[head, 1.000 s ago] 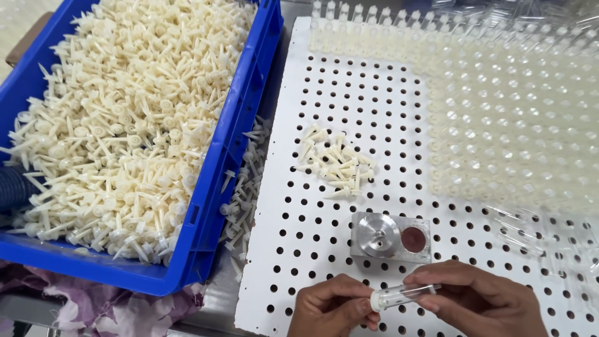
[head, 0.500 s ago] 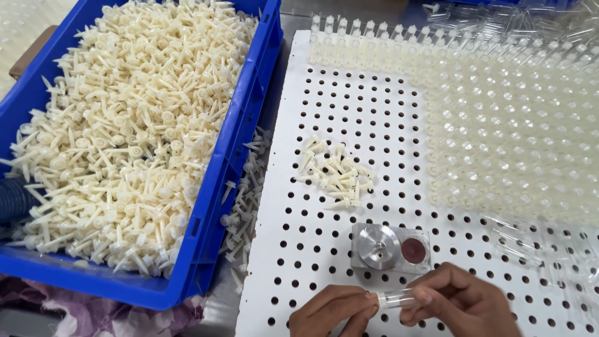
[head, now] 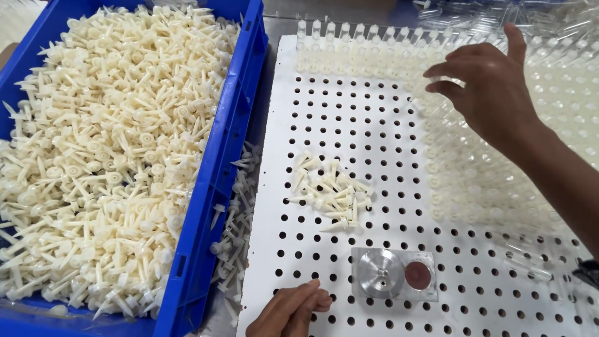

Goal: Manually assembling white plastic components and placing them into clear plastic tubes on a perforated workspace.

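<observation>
Far left: blue crate (head: 215, 181) heaped with cream plastic stoppers (head: 106, 137), cut off by the left and bottom edges, so full extent impossible to judge. More loose stoppers (head: 234, 240) wedged in the gap between crate wall and white perforated board (head: 349, 118), partly hidden under the crate rim.

Bottom centre: left hand (head: 290, 309), cropped at the lower edge, wrist out of view. Resting knuckles-up on the board, fingers curled in together; whether anything sits inside the curl, cannot tell. Just right of it, nearly touching, a small clear block carrying a round metal die (head: 380, 273) and a dark red disc (head: 418, 275).

Above that, a little pile of stoppers (head: 331, 195) lying loose on the board, well apart from both hands.

Right side: rows of clear glass vials (head: 474, 181) standing in the board's holes, hard to separate from one another, edges washed out. Right hand (head: 490, 87) stretched over them near the top, palm down, fingers spread apart, nothing gripped; fingertips hovering at the vial tops, contact unclear. Forearm running off the right edge.
</observation>
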